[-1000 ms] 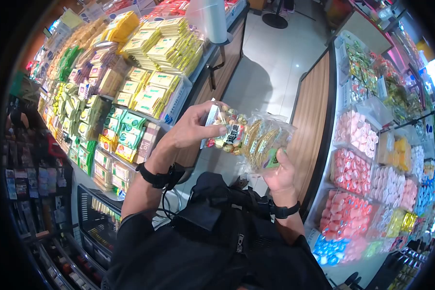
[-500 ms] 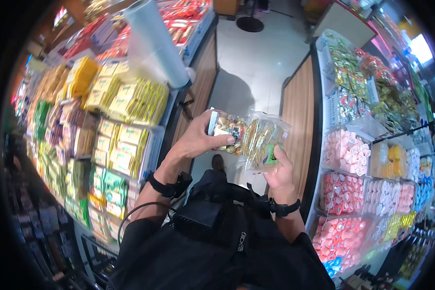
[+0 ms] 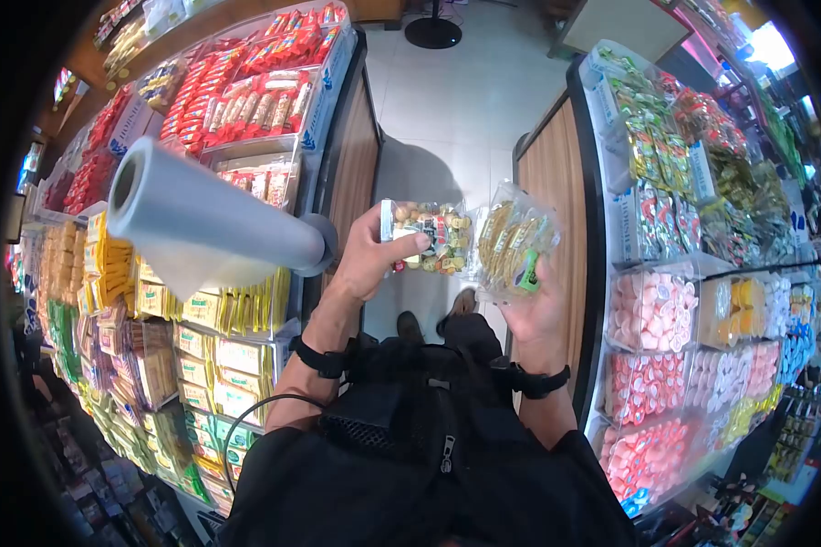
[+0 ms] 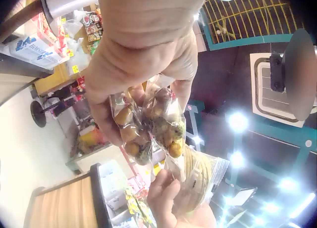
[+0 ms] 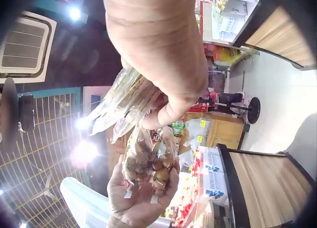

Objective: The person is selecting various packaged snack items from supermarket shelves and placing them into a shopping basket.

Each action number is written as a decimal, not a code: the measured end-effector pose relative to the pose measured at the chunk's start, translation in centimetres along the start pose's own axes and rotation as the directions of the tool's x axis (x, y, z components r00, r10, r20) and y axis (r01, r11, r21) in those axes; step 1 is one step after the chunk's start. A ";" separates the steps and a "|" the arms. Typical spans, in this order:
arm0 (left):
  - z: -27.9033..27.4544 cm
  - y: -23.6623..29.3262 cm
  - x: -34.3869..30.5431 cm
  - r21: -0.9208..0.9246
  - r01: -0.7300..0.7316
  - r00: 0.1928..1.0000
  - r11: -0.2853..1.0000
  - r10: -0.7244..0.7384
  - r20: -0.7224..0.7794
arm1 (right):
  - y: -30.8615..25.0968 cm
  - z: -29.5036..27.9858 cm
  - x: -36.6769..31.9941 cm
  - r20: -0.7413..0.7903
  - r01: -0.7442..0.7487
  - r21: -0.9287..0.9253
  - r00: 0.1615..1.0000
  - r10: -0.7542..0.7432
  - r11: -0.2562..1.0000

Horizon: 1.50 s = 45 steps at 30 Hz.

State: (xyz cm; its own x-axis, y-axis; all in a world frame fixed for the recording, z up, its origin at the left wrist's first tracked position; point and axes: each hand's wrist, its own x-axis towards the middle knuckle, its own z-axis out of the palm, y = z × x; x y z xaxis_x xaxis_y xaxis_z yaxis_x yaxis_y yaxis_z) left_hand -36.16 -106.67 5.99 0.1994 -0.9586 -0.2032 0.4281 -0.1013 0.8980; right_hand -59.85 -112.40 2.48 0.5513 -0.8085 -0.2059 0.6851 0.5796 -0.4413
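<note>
My left hand (image 3: pixel 367 260) grips a clear packet of round brownish and greenish snack balls (image 3: pixel 449 244), the thumb across its front. In the left wrist view the snack-ball packet (image 4: pixel 163 121) shows as two bulging halves under the fingers. A clear bag of thin, flat, golden crackers (image 3: pixel 502 239) with a green label is held in my right hand (image 3: pixel 534 308), thumb on the label's side. The two packages stand side by side with a narrow gap between them in the head view. In the right wrist view, the cracker bag (image 5: pixel 124 97) hangs from the fingers, above the snack-ball packet.
A roll of plastic bags (image 3: pixel 219 205) juts over the left display. Red-wrapped snacks (image 3: pixel 255 105) and yellow biscuit packs (image 3: pixel 219 360) fill bins there. Pink cups (image 3: pixel 652 310) and green-wrapped sweets (image 3: pixel 652 146) fill the right display. A tiled aisle (image 3: pixel 470 100) runs between.
The head view has shifted, so the bag roll and left bins now sit further left and lower. The two packages have come slightly apart. Both hands keep their hold.
</note>
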 end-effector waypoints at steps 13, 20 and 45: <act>1.2 1.4 15.2 -0.151 -0.119 0.950 0.981 0.068 -0.304 | -6.8 -0.6 20.1 0.048 -0.222 0.118 0.975 0.217 0.968; 3.9 4.2 25.9 -0.123 -0.186 0.935 0.975 0.137 -0.327 | -13.5 -1.1 30.4 0.164 -0.282 0.015 0.947 0.276 0.959; -10.8 20.1 64.0 0.289 -0.133 0.942 0.948 0.211 -0.262 | -15.0 6.2 72.9 0.182 -0.361 0.046 0.920 0.348 0.931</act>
State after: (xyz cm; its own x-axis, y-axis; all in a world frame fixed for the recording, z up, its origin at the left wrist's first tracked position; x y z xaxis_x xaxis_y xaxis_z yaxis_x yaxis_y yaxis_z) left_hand -5.29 -167.23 6.86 0.5092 -0.8544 -0.1037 0.1250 -0.0458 0.9911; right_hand -26.96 -179.38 -0.53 0.8320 -0.5235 -0.1835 0.4611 0.8365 -0.2962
